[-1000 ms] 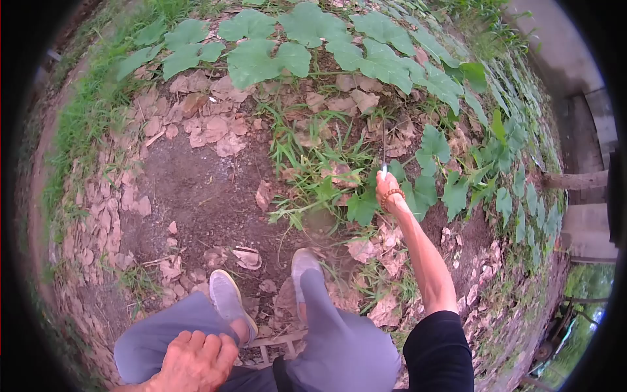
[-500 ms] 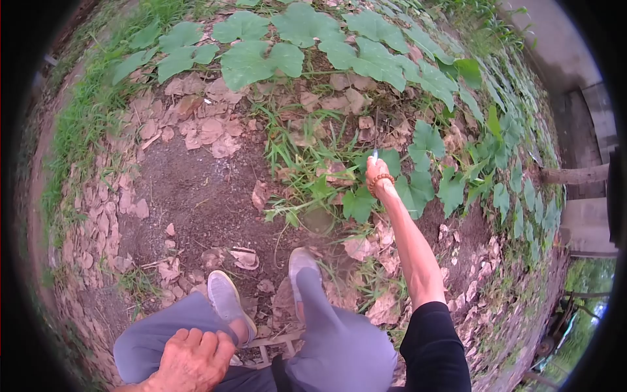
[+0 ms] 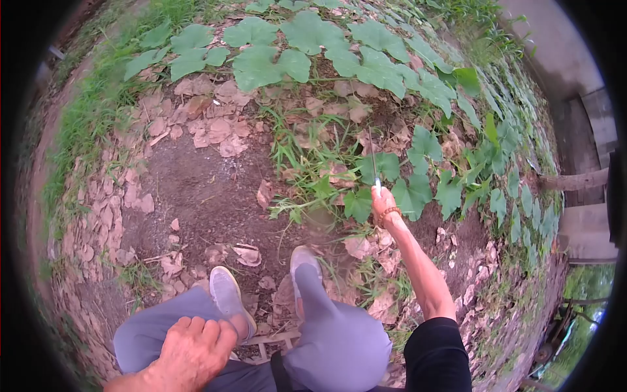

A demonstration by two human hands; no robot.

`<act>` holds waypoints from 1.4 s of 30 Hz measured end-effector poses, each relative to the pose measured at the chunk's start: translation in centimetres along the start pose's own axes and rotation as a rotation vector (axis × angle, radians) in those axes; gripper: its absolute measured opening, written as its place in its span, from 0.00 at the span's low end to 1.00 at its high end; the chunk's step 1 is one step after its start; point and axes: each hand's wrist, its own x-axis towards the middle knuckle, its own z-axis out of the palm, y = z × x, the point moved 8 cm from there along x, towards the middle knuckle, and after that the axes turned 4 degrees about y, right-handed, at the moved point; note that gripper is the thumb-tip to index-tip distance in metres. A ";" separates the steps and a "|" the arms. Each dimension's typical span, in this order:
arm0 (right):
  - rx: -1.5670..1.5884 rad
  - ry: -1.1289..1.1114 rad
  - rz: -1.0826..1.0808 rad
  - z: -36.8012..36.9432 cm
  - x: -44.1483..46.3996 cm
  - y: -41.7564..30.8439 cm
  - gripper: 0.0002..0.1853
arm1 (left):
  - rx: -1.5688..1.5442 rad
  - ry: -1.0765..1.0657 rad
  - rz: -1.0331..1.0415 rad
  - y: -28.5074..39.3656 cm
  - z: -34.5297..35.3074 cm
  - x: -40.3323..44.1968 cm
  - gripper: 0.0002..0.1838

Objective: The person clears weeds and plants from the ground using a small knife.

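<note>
My right hand (image 3: 384, 201) is closed round the pale handle of a thin-bladed metal tool (image 3: 373, 153). Its narrow blade points away from me over low grass (image 3: 307, 157) and broad green leaves (image 3: 386, 166); seen nearly edge-on, its exact kind is unclear. A beaded bracelet (image 3: 390, 212) circles my right wrist. My left hand (image 3: 196, 349) lies over my bent left leg (image 3: 153, 330) with its fingers curled under. Whatever those fingers may hold is hidden.
Large-leaved vines (image 3: 313, 36) spread across the far side and down the right. Dry brown leaves (image 3: 228, 134) litter the bare soil (image 3: 202, 189). My shoes (image 3: 226, 294) stand near a slatted seat edge (image 3: 271, 341). A trunk or post (image 3: 575, 179) juts in by the concrete wall (image 3: 555, 46).
My right hand has drawn back toward me with the tool, so more of the blade shows above the leaves. My left hand stays on my leg, barely shifted.
</note>
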 end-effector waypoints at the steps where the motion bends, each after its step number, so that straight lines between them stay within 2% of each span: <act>1: -0.010 0.069 0.011 -0.2 1.3 0.2 0.22 | 0.005 -0.006 0.001 0.0 0.0 -0.1 0.12; 4: 0.095 0.145 0.110 -0.4 5.9 0.1 0.22 | -0.028 0.016 -0.023 -0.2 0.1 -0.2 0.12; 8: 0.311 0.038 0.312 1.2 12.2 1.1 0.20 | -0.030 0.010 -0.038 -0.6 0.2 0.1 0.12; 10: 0.313 0.022 0.339 1.7 13.5 0.2 0.19 | -0.034 0.005 -0.039 -0.8 0.2 0.3 0.12; 12: 0.804 -0.147 0.662 4.1 12.4 0.6 0.19 | -0.035 -0.011 -0.035 -0.9 0.4 0.4 0.12; 13: 0.802 -0.148 0.666 4.2 11.2 -0.2 0.19 | -0.031 -0.020 -0.029 -0.9 0.5 0.5 0.12; 15: 0.257 -0.096 0.520 3.7 7.5 -2.9 0.18 | -0.032 -0.006 -0.028 -0.9 0.3 0.5 0.13; 16: 0.388 -0.132 0.541 3.9 5.2 -3.6 0.18 | -0.032 0.008 -0.027 -0.8 0.2 0.5 0.13; 17: 0.191 -0.095 0.418 5.2 5.7 -0.1 0.17 | -0.033 0.009 -0.026 -0.7 0.2 0.4 0.13; 19: 0.165 -0.101 0.245 6.0 3.8 2.2 0.17 | -0.035 0.014 -0.027 -0.4 0.2 0.2 0.13; 20: 0.166 -0.097 0.245 5.7 2.9 2.9 0.17 | -0.032 0.016 -0.023 -0.3 0.1 0.1 0.13; 23: 0.112 -0.044 0.052 3.7 0.9 2.1 0.17 | -0.007 -0.017 -0.008 0.1 0.0 0.1 0.14; 25: 0.129 -0.009 0.072 2.0 -0.1 1.4 0.18 | -0.019 -0.019 -0.001 0.1 -0.1 -0.1 0.16; 26: -0.035 -0.008 0.060 1.5 1.0 2.4 0.19 | -0.017 -0.015 -0.010 0.0 -0.1 -0.2 0.16; 27: 0.132 -0.035 0.081 1.6 1.8 3.2 0.20 | -0.006 0.002 -0.018 0.0 -0.1 -0.4 0.17; 30: 0.091 0.073 0.058 -0.9 1.4 -0.8 0.19 | -0.013 0.003 -0.014 -0.4 0.3 -0.8 0.18; 32: 0.280 0.158 0.068 -1.3 1.4 -1.4 0.19 | -0.030 -0.019 -0.015 -0.5 0.5 -0.9 0.19; 34: 0.264 0.111 0.040 -0.4 0.7 -1.7 0.19 | -0.016 0.052 0.003 -0.2 -0.4 -0.6 0.14; 35: 0.247 0.082 0.015 0.1 0.3 -2.0 0.19 | -0.018 0.051 -0.012 -0.3 -0.4 -0.5 0.14; 36: 0.193 0.117 -0.106 0.7 -0.3 -3.1 0.19 | -0.016 0.058 -0.003 -0.2 -0.4 -0.5 0.15; 37: 0.195 0.103 -0.111 1.8 -0.6 -3.2 0.19 | -0.014 0.063 0.008 0.0 -0.5 -0.6 0.15; 39: 0.261 -0.014 -0.111 4.3 -1.1 -3.6 0.19 | -0.005 0.070 0.003 0.0 -0.6 -0.7 0.16; 41: 0.367 -0.082 -0.074 4.6 -3.5 -7.3 0.17 | 0.000 0.078 0.003 0.1 -0.7 -0.8 0.16; 42: 0.506 -0.232 0.055 4.5 -5.5 -10.3 0.17 | 0.011 0.078 0.008 0.2 -0.7 -0.9 0.16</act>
